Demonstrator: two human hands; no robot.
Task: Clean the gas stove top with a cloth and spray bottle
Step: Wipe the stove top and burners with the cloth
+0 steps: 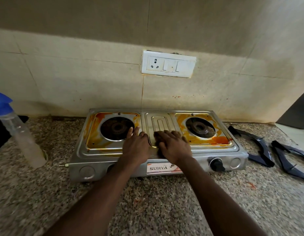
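Bare forearms [216, 193], bare left hand [136, 148] and right hand [174, 148]

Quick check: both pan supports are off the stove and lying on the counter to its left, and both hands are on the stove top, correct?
Wrong side. In the head view the pan supports lie off the stove on the counter to its right, not left. The left hand and right hand are on the stove top.

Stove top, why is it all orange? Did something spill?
Yes. Orange stains are smeared round both burners of the stove, thickest at the right burner's front. The two pan supports are off, lying on the counter to its right.
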